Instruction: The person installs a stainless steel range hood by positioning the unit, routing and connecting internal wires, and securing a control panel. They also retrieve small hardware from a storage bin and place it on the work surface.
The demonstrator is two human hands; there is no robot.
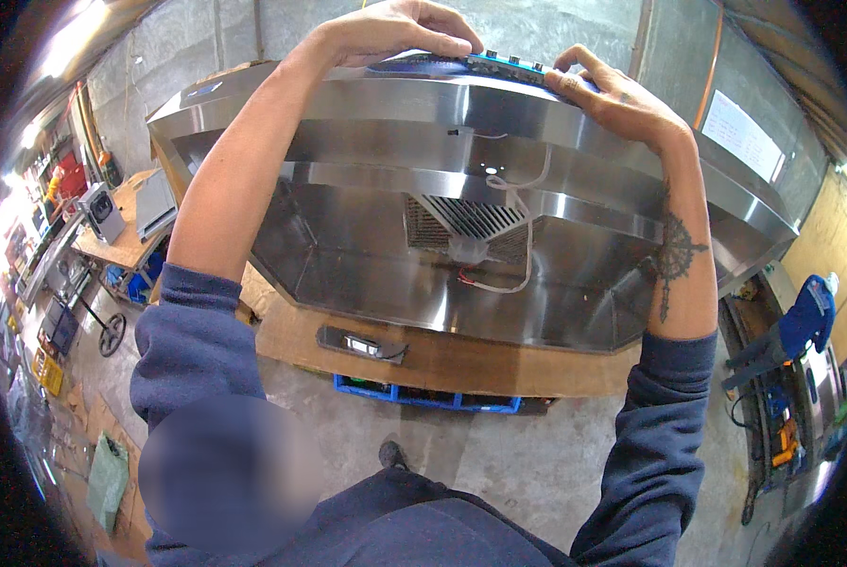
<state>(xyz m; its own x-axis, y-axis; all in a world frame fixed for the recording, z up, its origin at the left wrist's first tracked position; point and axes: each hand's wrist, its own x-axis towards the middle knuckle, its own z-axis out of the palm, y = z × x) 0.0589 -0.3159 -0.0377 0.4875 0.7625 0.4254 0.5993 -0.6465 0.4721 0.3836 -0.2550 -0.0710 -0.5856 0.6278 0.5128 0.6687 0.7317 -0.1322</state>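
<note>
A large stainless steel range hood (386,99) lies on the bench in front of me, its hollow side turned toward me. At its far top edge is a narrow strip-shaped control board (509,66) with a blue edge and small dark parts. My left hand (400,30) pinches the strip's left end, fingers bent over it. The strip's right end sits between the thumb and fingers of my right hand (622,102). A pale cable (527,227) hangs loose across the hood's inside, near the slatted vent (471,215). What lies behind the strip is hidden.
The wooden bench (452,364) carries a dark plate with a small light fitting (359,345) at its near edge. Below stands a blue crate (423,395). Another person (806,317) bends at the right. A side table (126,250) with metal boxes stands left.
</note>
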